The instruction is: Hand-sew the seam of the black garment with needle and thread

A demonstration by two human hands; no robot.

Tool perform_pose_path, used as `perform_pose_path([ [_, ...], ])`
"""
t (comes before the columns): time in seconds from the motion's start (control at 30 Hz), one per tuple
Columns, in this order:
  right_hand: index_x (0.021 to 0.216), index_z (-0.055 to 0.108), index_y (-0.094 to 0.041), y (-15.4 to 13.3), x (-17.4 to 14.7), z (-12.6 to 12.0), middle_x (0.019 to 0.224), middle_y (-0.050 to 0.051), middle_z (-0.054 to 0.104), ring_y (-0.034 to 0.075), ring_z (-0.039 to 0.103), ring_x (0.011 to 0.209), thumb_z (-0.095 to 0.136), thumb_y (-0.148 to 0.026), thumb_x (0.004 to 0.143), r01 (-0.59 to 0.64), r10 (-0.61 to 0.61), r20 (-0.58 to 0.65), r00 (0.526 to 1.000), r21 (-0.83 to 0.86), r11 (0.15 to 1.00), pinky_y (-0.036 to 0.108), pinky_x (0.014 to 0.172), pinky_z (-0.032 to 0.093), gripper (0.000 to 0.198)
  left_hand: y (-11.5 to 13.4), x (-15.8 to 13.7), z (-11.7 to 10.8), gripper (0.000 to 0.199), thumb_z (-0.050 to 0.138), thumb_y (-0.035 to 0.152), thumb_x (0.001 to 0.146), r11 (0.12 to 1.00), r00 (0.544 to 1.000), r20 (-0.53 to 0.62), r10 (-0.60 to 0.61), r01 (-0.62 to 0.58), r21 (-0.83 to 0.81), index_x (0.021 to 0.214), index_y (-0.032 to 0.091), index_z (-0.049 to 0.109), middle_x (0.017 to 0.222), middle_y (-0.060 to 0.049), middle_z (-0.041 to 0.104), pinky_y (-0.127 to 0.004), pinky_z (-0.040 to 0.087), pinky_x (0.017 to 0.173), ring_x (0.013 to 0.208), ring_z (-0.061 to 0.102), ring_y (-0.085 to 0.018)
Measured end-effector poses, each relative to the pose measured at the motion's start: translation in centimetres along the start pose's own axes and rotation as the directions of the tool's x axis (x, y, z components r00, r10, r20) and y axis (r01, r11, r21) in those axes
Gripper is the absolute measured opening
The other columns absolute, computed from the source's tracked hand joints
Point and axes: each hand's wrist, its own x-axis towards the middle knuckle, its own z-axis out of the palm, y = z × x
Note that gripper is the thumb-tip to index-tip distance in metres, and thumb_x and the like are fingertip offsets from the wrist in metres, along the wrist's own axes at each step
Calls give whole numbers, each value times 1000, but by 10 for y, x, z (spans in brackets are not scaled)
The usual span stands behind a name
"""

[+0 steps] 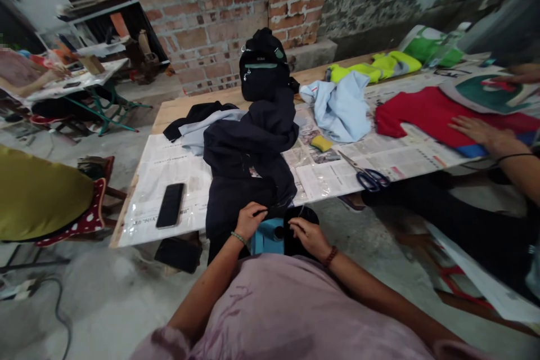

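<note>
My left hand is closed in a pinch by the front edge of a dark garment; whatever its fingertips hold is too small to name. Lower and to the right, my right hand also pinches, and a thin pale sliver rises by its fingertips. Between both hands, on my lap, sits a blue box with a dark round thing on it. The dark garment lies bunched on the newspaper-covered table and hangs over its front edge.
A phone lies left of the garment. Scissors, a yellow sponge and a light blue cloth lie rightward. A black backpack stands behind. At right, another person's hands work an iron on a red garment.
</note>
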Motion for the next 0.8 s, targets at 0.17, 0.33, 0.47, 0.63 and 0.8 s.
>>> perform_pose_path([
  [0.17,91,57,-22,-9,2,-12,70,3,61,12,56,50,41,-35,82,-92,115,-128,985,176,980,25,50,48,23,2,5,-1,17,60,18,69,995,994,-30,-100,101,2,84,20,66,74,-1,60,-23,46,66,69,55,-11],
  [0.33,89,56,-16,-31,-7,-77,69,1,58,9,54,51,47,-36,79,-151,280,-393,876,327,933,23,52,47,23,7,8,3,21,61,23,69,988,988,-2,-152,152,15,88,19,66,74,-1,59,-22,45,62,65,53,-11],
  [0.47,87,57,-16,-49,-25,-130,68,-1,57,8,54,49,55,-33,74,-61,307,-651,694,372,926,23,51,45,21,10,9,3,18,60,26,70,989,989,20,-144,144,22,84,18,68,72,-2,58,-22,43,60,65,53,-11],
  [0.63,78,58,-15,-66,-50,-172,61,0,57,10,53,43,63,-29,64,89,368,-809,458,454,887,25,44,42,21,8,11,2,15,59,26,70,993,992,45,-120,119,10,79,19,68,70,-1,58,-21,43,60,65,53,-11],
  [0.8,70,57,-18,-42,-95,-197,57,-1,55,11,50,38,67,-31,53,44,554,-788,269,585,810,28,39,40,24,7,12,5,13,59,27,70,989,989,9,-145,145,8,75,18,68,71,-1,59,-23,44,65,68,55,-11],
])
